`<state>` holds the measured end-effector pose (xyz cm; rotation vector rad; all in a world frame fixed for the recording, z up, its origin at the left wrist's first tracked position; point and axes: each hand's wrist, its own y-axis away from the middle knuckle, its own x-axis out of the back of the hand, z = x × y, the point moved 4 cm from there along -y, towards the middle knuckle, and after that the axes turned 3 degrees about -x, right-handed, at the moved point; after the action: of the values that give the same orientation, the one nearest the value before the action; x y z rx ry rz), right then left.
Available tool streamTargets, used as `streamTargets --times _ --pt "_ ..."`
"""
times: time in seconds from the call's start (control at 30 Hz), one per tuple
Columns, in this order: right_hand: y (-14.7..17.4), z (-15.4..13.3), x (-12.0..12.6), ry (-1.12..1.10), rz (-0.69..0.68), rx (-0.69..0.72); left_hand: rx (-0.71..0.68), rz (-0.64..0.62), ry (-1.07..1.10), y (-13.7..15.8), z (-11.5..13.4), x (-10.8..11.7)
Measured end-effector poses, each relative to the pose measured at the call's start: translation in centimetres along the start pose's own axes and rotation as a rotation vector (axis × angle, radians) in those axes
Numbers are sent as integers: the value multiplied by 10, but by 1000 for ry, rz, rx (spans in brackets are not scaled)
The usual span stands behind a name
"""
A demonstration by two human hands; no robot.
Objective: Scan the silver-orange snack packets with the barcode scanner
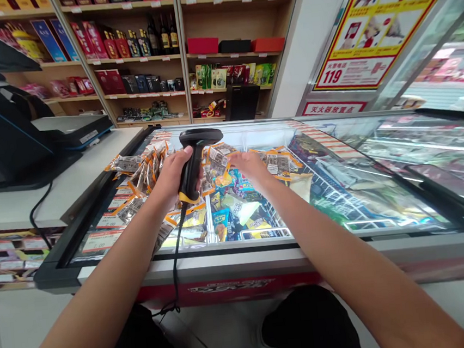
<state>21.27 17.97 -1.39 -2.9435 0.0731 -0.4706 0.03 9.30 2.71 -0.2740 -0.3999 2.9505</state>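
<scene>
My left hand [174, 174] is wrapped round the handle of a black and yellow barcode scanner [192, 167], its head uppermost and its cord hanging down over the freezer's front. In my right hand [251, 166] a small clear snack packet [219, 157] with orange edges is pinched at its right end, close by the scanner. A heap of similar packets [145, 174] lies on the glass lid to the left, partly behind my left hand and forearm. More packets [278, 163] rest on the glass just right of my right hand.
Under the glass of the chest freezer [231, 253] are colourful frozen goods in wire baskets. To the left, a counter [1, 210] carries a dark checkout machine [2, 130]. Shelves of boxes and bottles [165, 35] stand behind. A fire notice [367, 46] hangs at the right.
</scene>
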Motion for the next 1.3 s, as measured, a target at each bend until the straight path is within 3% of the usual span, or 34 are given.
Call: streamTargets --times 0.2,0.47,0.8,0.87,0.97,1.07,1.13,1.2,1.3 --pt "-16 -2 40 -182 236 115 60 -73 -44 4 0 -4" --pt "-6 -8 46 -135 181 37 75 -241 -133 15 3 -12" --pt "-7 -9 44 -118 118 32 81 -243 -105 16 3 -13" --pt "-11 -10 56 -16 156 57 74 -188 -98 14 5 -11" --pt "-17 -9 86 310 280 81 55 -86 -71 10 7 -8" --pt "-18 -4 114 579 376 32 26 -15 -42 6 7 -4" --pt "-15 -6 120 719 440 35 15 23 -29 4 7 -2" --pt "-10 -13 109 791 438 130 17 47 -20 3 6 -1" --pt "-2 -22 62 786 252 305 19 59 -22 1 6 0"
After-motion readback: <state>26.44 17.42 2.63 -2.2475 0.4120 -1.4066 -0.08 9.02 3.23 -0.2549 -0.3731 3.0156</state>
